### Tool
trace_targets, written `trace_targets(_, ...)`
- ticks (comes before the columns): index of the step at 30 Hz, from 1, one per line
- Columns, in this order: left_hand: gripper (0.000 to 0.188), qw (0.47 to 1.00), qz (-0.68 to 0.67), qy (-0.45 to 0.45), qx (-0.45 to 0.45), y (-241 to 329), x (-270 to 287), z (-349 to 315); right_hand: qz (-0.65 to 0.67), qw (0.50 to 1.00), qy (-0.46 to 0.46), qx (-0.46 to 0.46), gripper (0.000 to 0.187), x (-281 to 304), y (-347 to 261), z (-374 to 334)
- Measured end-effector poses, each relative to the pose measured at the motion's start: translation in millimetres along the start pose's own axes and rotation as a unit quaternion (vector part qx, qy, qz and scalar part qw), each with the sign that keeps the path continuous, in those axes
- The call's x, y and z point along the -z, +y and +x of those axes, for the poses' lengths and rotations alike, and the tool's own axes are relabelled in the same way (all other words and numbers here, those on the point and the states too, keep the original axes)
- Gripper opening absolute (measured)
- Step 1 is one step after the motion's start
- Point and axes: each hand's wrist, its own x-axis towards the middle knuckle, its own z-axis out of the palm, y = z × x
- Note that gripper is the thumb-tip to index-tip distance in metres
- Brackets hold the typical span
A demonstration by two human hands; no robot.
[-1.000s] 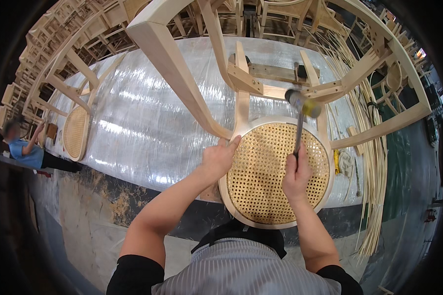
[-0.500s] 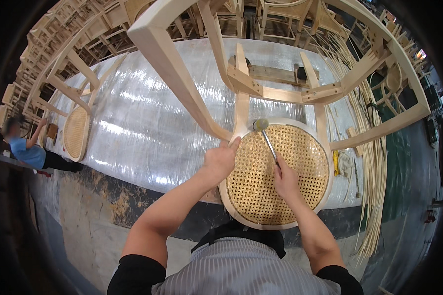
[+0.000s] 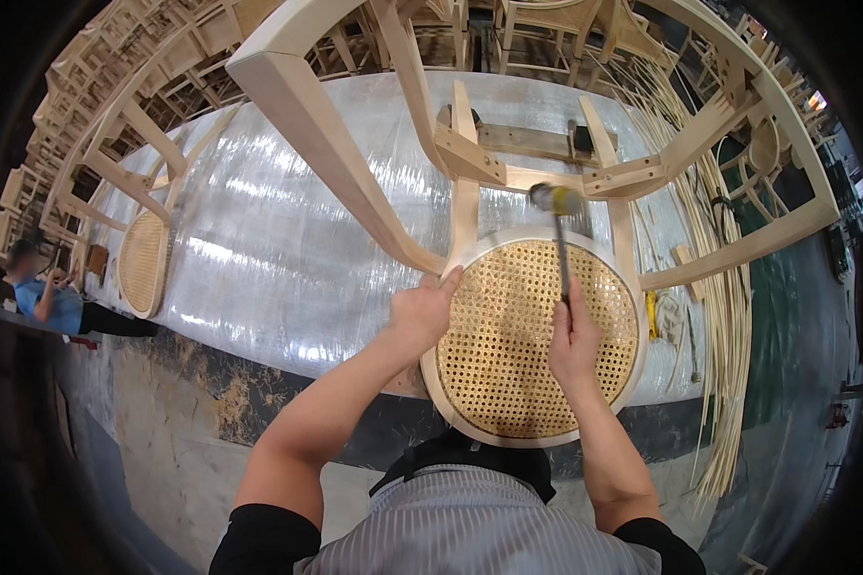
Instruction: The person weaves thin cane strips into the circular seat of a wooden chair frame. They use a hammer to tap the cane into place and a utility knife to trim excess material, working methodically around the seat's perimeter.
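A pale wooden chair frame (image 3: 307, 134) lies on its back across the work surface, its round woven cane panel (image 3: 537, 355) closest to me. My left hand (image 3: 420, 314) is closed around the frame at the panel's upper left edge, one finger stretched along the wood. In my right hand (image 3: 575, 350) is a mallet (image 3: 556, 201) with a yellowish head, gripped by its thin dark handle. The mallet head is slightly blurred and shows above the far rim of the panel, apart from the cane in the picture.
Film-wrapped work surface (image 3: 259, 240); long cane strips (image 3: 729, 335) hang over its right side. A wooden block piece (image 3: 527, 144) lies beyond the panel. A cloth bundle (image 3: 669, 316) sits right. Another person (image 3: 53, 297) works far left beside a second chair (image 3: 146, 264). Stacked chairs fill the back.
My right hand has swung the mallet up and to the right, off the panel's upper rim. My left hand keeps its hold, shifting slightly left. The other person's arms have come down.
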Motion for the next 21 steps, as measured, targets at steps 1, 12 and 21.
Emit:
trace_targets(1,0.078,1.000,0.005,0.000,0.001,0.7,-0.4,1.4,0.029,0.997,0.062,0.037,0.053,-0.7,0.6,1.7)
trace_targets(12,0.076,1.000,0.023,-0.010,-0.002,-2.7,0.6,-1.2,-0.036,0.999,0.015,0.002,0.053,7.9,11.7,8.7)
trace_targets(21,0.073,1.000,0.021,-0.003,-0.007,-2.0,1.0,-0.5,-0.014,0.996,0.076,0.034,0.057,20.1,7.1,16.6)
